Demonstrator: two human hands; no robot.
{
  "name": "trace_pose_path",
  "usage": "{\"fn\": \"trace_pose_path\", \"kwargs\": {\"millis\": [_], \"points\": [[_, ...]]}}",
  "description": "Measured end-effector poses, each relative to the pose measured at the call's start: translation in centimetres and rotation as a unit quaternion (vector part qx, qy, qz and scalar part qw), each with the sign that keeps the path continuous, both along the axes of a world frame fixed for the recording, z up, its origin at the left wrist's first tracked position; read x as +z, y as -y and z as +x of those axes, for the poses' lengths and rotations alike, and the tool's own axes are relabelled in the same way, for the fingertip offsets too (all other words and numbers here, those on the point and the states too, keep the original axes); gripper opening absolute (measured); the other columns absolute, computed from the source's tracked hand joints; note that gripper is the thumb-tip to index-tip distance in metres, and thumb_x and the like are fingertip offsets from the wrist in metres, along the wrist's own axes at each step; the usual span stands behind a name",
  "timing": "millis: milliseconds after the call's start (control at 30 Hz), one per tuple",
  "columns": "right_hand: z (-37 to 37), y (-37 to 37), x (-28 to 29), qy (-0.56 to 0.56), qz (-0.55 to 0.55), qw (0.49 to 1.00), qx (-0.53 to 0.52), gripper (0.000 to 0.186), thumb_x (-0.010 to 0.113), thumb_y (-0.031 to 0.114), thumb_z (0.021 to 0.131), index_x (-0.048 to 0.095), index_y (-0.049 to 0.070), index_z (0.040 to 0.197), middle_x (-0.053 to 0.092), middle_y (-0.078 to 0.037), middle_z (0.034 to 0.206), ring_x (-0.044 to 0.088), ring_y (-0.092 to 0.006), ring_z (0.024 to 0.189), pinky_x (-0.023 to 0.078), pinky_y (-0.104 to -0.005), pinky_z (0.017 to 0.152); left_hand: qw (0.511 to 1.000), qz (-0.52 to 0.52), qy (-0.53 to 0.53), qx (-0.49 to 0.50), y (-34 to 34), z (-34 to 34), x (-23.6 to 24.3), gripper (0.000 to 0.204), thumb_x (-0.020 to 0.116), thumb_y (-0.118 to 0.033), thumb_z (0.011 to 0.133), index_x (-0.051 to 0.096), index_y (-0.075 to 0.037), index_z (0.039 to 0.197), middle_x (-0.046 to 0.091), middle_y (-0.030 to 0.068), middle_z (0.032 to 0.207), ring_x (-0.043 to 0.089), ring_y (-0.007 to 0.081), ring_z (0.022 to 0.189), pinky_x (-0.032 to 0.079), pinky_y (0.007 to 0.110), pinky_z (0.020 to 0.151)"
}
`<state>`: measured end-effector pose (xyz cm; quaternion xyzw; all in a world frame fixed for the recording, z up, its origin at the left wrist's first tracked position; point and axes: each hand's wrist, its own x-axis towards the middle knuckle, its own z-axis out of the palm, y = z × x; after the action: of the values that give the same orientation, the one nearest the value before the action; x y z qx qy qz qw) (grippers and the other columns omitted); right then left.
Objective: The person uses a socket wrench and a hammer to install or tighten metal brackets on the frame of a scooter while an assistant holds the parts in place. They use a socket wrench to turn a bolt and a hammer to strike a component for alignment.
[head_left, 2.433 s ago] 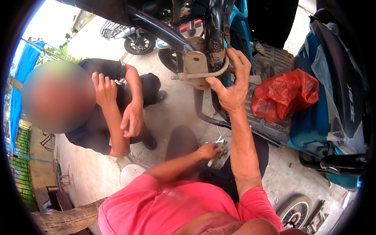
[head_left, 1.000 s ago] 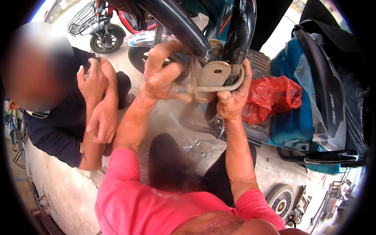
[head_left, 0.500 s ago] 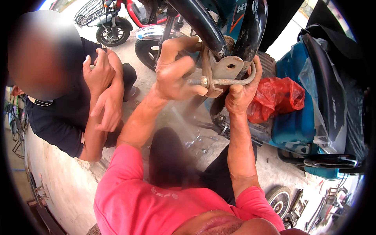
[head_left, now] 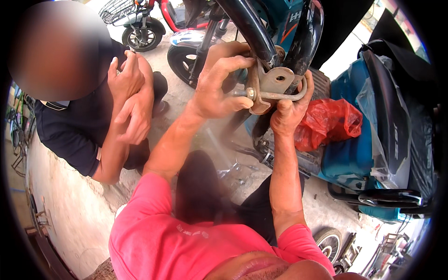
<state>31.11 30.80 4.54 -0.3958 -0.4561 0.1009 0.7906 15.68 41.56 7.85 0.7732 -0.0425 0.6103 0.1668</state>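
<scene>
A rusty metal bracket plate (head_left: 277, 80) with a hole sits at the lower end of black frame tubes (head_left: 254, 35). A U-bolt (head_left: 285, 96) passes through the clamp piece, its threaded end pointing left with a nut (head_left: 250, 93) on it. My left hand (head_left: 217, 88) is bent around this threaded side, thumb under the bolt end and fingers against the clamp's left edge. On the other side, my right hand (head_left: 288, 116) grips the U-bolt's curved end, fingers behind and thumb in front. My left fingertips are partly hidden behind the clamp.
Another person (head_left: 100, 126) squats at the left with arms crossed. A red plastic bag (head_left: 329, 122) lies on the footboard beside a teal vehicle body (head_left: 343, 154). A parked scooter's wheel (head_left: 142, 35) stands at the far left; a loose wheel (head_left: 328, 243) lies at lower right.
My left fingers, curled and blurred before, are now more stretched along the clamp. The bracket and my right hand keep their hold; the whole view has shifted slightly.
</scene>
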Motion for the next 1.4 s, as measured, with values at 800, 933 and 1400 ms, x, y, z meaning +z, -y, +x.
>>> {"fn": "trace_pose_path", "kwargs": {"millis": [800, 933, 1400], "points": [[0.3, 0.3, 0.4, 0.026, -0.024, 0.999, -0.019, 0.119, 0.074, 0.079, 0.073, 0.033, -0.001, 0.151, 0.061, -0.014, 0.131, 0.060, -0.0213, 0.121, 0.049, -0.0344, 0.103, 0.998, -0.027, 0.026, 0.050, 1.4, 0.2, -0.1, 0.072, 0.075, -0.062, 0.085, 0.066, 0.000, 0.118, 0.063, 0.0224, 0.121, 0.061, 0.0357, 0.108, 0.050, 0.043, 0.092], [0.4, 0.4, 0.4, 0.024, -0.027, 0.999, -0.015, 0.118, 0.077, 0.077, 0.073, 0.034, 0.000, 0.152, 0.061, -0.014, 0.132, 0.059, -0.0219, 0.122, 0.049, -0.0354, 0.104, 0.998, -0.023, 0.029, 0.048, 1.4, 0.4, 0.0, 0.072, 0.075, -0.062, 0.085, 0.064, 0.000, 0.119, 0.063, 0.0223, 0.122, 0.060, 0.0358, 0.109, 0.050, 0.043, 0.093], [-1.1, 1.9, 1.9, 0.066, -0.097, 0.993, 0.004, 0.129, 0.091, 0.052, 0.067, 0.019, 0.006, 0.162, 0.043, -0.016, 0.149, 0.050, -0.0282, 0.135, 0.042, -0.0420, 0.113, 0.914, -0.389, -0.066, -0.093, 4.2, -0.8, -6.8, 0.116, 0.096, -0.040, 0.070, 0.031, -0.005, 0.159, 0.050, 0.0155, 0.149, 0.049, 0.0299, 0.139, 0.044, 0.045, 0.111]]}}
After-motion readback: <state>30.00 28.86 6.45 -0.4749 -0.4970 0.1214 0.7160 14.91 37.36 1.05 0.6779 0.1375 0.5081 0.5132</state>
